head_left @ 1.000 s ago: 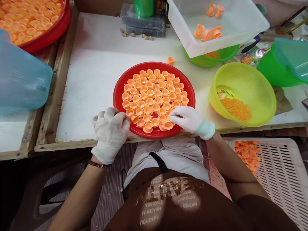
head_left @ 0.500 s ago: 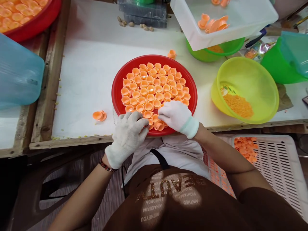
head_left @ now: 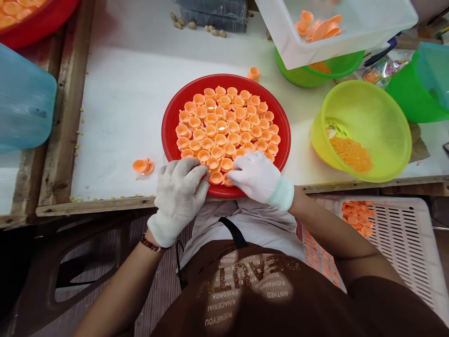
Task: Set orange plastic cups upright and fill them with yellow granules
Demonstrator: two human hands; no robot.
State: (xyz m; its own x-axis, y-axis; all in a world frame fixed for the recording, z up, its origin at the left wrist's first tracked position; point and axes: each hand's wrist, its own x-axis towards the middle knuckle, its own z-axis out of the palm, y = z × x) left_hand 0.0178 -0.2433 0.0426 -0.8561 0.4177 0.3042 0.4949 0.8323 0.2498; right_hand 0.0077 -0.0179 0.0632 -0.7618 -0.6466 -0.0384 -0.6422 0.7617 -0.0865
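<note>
A red round tray (head_left: 171, 117) on the white table holds several small orange plastic cups (head_left: 224, 126) standing in rows. My left hand (head_left: 178, 196), in a white glove, rests on the tray's near rim with its fingers curled by the front cups. My right hand (head_left: 257, 177), also gloved, lies over the near right cups, fingers bent and pinching among them; what they hold is hidden. One orange cup with a saucer (head_left: 142, 166) lies on the table left of the tray.
A yellow bowl (head_left: 372, 107) with orange granules stands right of the tray. Behind are a white tub (head_left: 351, 32) with several orange pieces, green bowls (head_left: 403, 93), a stray cup (head_left: 253, 73). A blue container (head_left: 21, 98) sits left, a white crate (head_left: 410, 243) low right.
My left hand dropped a cup with saucer on the table left of the tray, then came back to the tray's near rim. My right hand shifted slightly left over the front cups.
</note>
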